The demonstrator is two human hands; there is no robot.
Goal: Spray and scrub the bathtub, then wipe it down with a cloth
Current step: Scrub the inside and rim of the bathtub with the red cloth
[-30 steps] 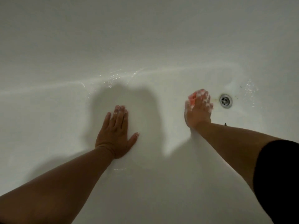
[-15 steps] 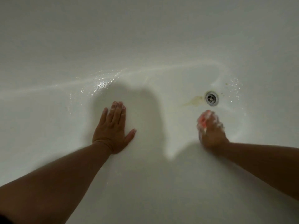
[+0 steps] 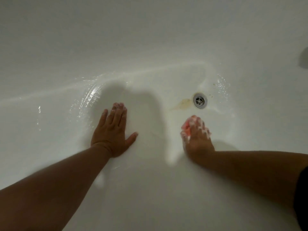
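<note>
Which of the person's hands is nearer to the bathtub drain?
Right. The right hand, holding a soapy pink sponge, is just on the near side of the drain. The left hand lies flat on the tub floor, well off to the drain's left.

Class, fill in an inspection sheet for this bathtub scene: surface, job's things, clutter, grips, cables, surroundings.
Surface: white bathtub, wet; yellowish stain beside the drain.
Job's things: foamy pink sponge; spray and cloth not seen.
Clutter: nothing seen.
Grips: left hand flat on the tub floor; right hand holds the sponge against it.
Cables: nothing seen.
Surroundings: dark shape at the right edge, unclear.
</note>
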